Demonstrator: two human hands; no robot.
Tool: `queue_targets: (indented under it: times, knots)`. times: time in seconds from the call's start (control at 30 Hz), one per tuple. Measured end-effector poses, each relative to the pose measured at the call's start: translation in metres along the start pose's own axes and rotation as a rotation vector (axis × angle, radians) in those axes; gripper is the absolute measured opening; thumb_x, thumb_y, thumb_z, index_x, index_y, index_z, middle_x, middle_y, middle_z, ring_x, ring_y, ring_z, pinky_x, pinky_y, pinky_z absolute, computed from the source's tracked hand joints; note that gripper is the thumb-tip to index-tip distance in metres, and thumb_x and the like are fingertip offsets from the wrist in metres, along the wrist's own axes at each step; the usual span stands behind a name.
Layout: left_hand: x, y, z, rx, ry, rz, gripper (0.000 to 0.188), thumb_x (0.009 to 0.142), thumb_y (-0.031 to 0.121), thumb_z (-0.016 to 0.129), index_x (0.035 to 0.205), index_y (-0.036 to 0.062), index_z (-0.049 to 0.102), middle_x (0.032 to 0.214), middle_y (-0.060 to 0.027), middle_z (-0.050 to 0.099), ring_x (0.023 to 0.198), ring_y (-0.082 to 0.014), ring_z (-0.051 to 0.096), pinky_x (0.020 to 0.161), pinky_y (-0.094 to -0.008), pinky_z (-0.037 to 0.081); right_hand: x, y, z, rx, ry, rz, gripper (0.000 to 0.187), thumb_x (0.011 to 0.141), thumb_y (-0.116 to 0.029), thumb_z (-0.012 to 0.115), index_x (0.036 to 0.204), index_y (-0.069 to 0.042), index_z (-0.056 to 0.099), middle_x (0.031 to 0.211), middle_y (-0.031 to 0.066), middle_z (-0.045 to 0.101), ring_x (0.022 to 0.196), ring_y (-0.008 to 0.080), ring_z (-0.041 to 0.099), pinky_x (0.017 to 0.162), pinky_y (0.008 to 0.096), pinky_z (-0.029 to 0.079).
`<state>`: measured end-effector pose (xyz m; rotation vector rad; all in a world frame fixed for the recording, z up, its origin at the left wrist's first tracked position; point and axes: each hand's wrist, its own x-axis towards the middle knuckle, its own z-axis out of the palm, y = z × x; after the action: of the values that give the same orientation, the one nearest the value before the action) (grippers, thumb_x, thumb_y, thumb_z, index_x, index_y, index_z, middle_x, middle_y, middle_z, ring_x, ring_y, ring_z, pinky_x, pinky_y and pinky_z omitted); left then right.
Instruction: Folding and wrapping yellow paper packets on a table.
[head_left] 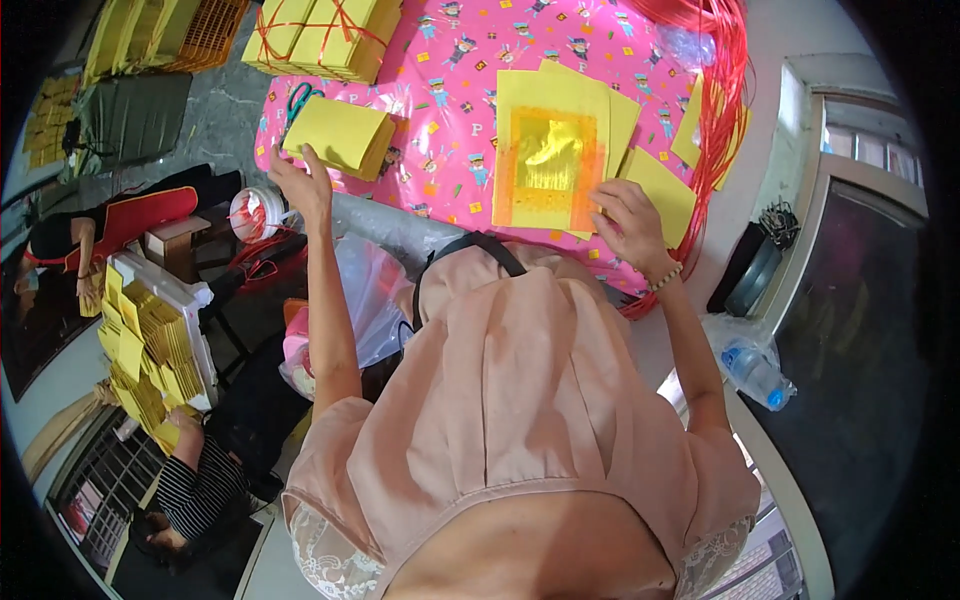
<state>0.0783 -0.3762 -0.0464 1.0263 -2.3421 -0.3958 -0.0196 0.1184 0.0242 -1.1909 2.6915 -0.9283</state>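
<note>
My left hand [306, 184] is at the near left corner of a folded stack of yellow paper [335, 132], its fingers spread and its fingertips close to the paper's edge. Whether they touch it I cannot tell. On the right, my right hand [630, 222] has bent fingers at the right edge of a yellow paper sheet [556, 160] with an orange border and a shiny gold foil middle. That sheet lies on top of several plain yellow sheets [625, 115]. Another yellow sheet [660, 190] sticks out beyond my right hand.
A pink patterned cloth [440, 130] covers the table. Teal-handled scissors [300, 98] lie behind the folded stack. Tied yellow bundles [325, 35] stand at the back left, and red plastic string [725, 100] hangs along the right. Two other people work at left beside piled yellow paper [150, 350].
</note>
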Motion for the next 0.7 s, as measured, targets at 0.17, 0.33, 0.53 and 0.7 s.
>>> queue_targets:
  times: [0.17, 0.33, 0.53, 0.7]
  knots:
    - [-0.038, 0.088, -0.030, -0.372, -0.313, 0.191, 0.035, 0.092, 0.022, 0.066, 0.122, 0.0033, 0.061, 0.099, -0.0163, 0.059, 0.082, -0.0260, 0.058, 0.073, -0.0383, 0.049, -0.009, 0.002, -0.006, -0.104, -0.190, -0.092, 0.045, 0.083, -0.026, 0.073, 0.124, -0.009, 0.063, 0.133, 0.0083, 0.058, 0.129, 0.0299, 0.050, 0.102, 0.0418, 0.045]
    - [-0.100, 0.147, -0.041, -0.544, -0.607, 0.713, 0.032, 0.083, 0.021, 0.075, 0.112, 0.0086, 0.067, 0.101, -0.0100, 0.063, 0.100, -0.0298, 0.058, 0.088, -0.0408, 0.046, -0.011, 0.009, 0.000, -0.117, -0.199, -0.105, 0.047, 0.082, -0.027, 0.075, 0.123, -0.008, 0.064, 0.134, 0.0093, 0.059, 0.129, 0.0297, 0.052, 0.102, 0.0421, 0.045]
    - [-0.146, 0.181, -0.041, -0.553, -0.817, 0.924, 0.042, 0.076, 0.023, 0.079, 0.113, 0.0109, 0.063, 0.119, -0.0102, 0.057, 0.119, -0.0309, 0.051, 0.094, -0.0438, 0.044, -0.009, 0.008, -0.003, -0.128, -0.172, -0.171, 0.040, 0.082, -0.026, 0.076, 0.116, -0.007, 0.068, 0.131, 0.0108, 0.062, 0.125, 0.0282, 0.056, 0.101, 0.0418, 0.047]
    - [-0.153, 0.182, -0.030, -0.499, -0.827, 0.892, 0.031, 0.082, 0.016, 0.073, 0.111, 0.0067, 0.065, 0.116, -0.0113, 0.061, 0.110, -0.0326, 0.056, 0.091, -0.0427, 0.048, -0.006, 0.020, -0.002, -0.114, -0.146, -0.213, 0.032, 0.085, -0.029, 0.073, 0.108, -0.006, 0.070, 0.122, 0.0113, 0.067, 0.119, 0.0268, 0.060, 0.097, 0.0393, 0.049]
